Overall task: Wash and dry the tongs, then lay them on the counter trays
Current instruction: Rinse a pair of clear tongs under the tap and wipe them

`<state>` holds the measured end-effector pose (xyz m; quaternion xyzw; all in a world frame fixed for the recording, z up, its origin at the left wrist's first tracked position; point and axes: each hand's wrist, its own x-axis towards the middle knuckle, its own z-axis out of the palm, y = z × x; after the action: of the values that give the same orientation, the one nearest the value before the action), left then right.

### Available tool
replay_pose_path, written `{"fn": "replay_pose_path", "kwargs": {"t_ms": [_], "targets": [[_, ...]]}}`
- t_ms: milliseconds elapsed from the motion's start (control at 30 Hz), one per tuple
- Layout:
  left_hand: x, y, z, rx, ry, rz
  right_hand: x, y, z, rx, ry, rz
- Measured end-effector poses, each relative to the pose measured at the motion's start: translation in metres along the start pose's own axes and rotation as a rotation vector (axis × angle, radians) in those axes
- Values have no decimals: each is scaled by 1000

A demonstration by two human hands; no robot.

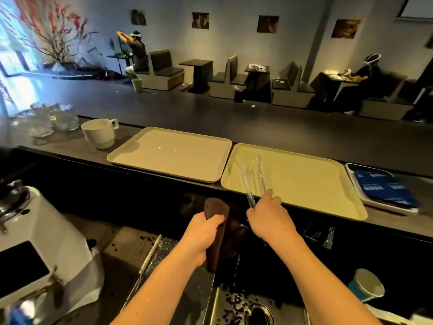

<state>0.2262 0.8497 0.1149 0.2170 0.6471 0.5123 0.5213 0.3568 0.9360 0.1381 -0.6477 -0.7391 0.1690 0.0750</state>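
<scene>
Clear plastic tongs stretch from my right hand out over the right beige tray, tips pointing away from me; my fingers are closed on their near end. Whether the tips rest on the tray I cannot tell. My left hand grips a dark brown cloth, held upright above the sink's edge. The left beige tray lies beside the right one on the raised counter, with nothing on it.
A white cup and glassware stand left of the trays. A small tray with a blue packet lies at the right. Below are a sink with a drain and scattered beans, a white machine, and a blue-white cup.
</scene>
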Motion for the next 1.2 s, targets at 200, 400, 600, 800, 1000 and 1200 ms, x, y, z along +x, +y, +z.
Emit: {"fn": "replay_pose_path", "kwargs": {"t_ms": [200,400,600,800,1000,1200], "targets": [[11,7,-4,-40,-13,-12,33,-21,-10,-267,91,-12],[20,9,-13,-73,12,0,50,-26,-10,-186,148,-22],[14,3,-27,-107,46,34,27,-22,-17,-134,313,-59],[-3,-15,-53,-209,77,28,-16,-48,-1,207,183,-260],[-34,-55,-107,-345,176,-40,-58,-83,45,342,-89,-401],[-87,-113,-194,-471,381,-48,-126,-134,110,312,-280,-586]]}}
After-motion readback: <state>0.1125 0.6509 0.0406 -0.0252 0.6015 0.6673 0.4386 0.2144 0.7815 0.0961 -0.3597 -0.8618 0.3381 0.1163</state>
